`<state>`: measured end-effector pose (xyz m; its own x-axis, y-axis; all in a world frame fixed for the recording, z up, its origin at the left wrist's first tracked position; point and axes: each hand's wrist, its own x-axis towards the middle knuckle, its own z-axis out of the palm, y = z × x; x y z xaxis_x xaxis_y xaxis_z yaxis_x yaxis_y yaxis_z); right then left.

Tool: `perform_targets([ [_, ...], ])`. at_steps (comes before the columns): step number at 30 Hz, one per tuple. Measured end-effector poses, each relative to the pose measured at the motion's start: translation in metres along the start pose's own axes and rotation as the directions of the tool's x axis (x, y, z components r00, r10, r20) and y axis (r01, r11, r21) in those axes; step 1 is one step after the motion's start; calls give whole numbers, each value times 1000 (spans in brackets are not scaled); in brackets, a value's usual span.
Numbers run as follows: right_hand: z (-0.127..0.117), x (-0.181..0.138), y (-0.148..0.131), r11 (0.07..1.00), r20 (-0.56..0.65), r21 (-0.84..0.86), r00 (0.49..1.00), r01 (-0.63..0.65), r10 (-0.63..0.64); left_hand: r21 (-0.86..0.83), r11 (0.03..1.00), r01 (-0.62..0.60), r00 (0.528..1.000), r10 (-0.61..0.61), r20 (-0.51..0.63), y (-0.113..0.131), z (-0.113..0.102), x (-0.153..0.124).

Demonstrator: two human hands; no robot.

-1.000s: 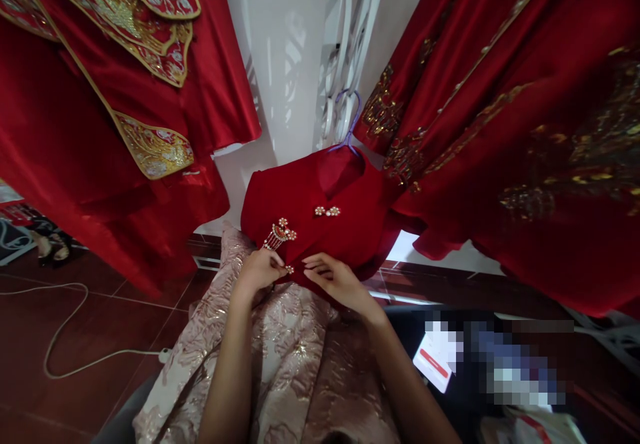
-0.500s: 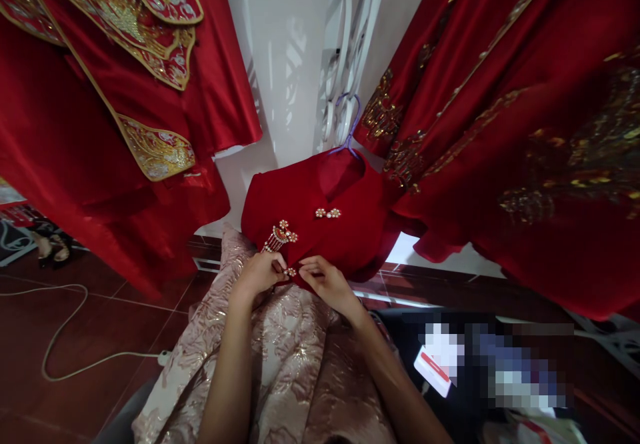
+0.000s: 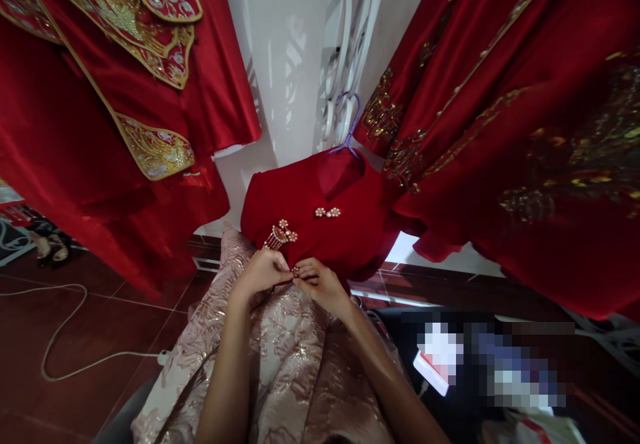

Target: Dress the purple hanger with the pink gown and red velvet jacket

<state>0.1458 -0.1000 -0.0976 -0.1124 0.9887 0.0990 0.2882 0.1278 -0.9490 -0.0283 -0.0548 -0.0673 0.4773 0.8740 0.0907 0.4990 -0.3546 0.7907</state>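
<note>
A short red velvet garment (image 3: 350, 244) hangs from a purple hanger (image 3: 349, 141) in front of me. Its neck carries a jewelled clasp (image 3: 328, 213), and a tasselled brooch (image 3: 281, 233) is on its left front. At the lower front edge, my left hand (image 3: 264, 271) pinches one side of a small jewelled clasp (image 3: 295, 271). From the other side, my right hand (image 3: 323, 285) has its fingers closed on the same clasp, their tips nearly meeting my left fingertips. Most of this clasp is hidden by the fingers.
Red embroidered gowns hang at left (image 3: 210, 91) and right (image 3: 450, 184). Pink brocade fabric (image 3: 290, 337) lies beneath my forearms. A lit phone (image 3: 431, 372) rests on a dark surface at right. A white cable (image 3: 65, 327) runs across the tiled floor.
My right hand has moved slightly left, its fingers closing at the small clasp. My left fingertips have shifted a little right, covering more of it. The garment has barely moved.
</note>
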Motion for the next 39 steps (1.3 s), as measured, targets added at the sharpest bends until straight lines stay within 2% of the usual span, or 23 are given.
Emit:
perform_targets([
  [4,-4,-4,-9,996,25,-80,999,47,-45,-297,955,-16,993,49,105,15,2,-2],
  [7,-9,-5,-17,986,-26,-136,995,91,-95,-451,891,39,996,4,94,22,7,2],
  [10,-16,-4,-22,976,-29,-149,986,158,-164,-654,749,110,986,-165,-24,20,13,13],
  [12,-21,-3,-24,972,4,-144,982,187,-188,-764,638,93,959,-264,-104,16,18,20],
  [15,-25,-3,-24,970,32,-135,980,200,-197,-855,518,-11,934,-300,-194,13,22,26],
  [17,-26,-4,-24,971,38,-129,980,201,-198,-875,482,-52,926,-305,-222,13,25,28],
  [25,-23,-3,-22,973,18,-118,981,196,-195,-872,488,-40,907,-348,-237,12,25,29],
  [31,-23,-3,-21,975,14,-122,983,185,-184,-847,531,-18,917,-329,-226,9,23,28],
  [39,-21,-4,-22,974,17,-136,984,179,-179,-807,589,-51,883,-351,-312,16,23,26],
])
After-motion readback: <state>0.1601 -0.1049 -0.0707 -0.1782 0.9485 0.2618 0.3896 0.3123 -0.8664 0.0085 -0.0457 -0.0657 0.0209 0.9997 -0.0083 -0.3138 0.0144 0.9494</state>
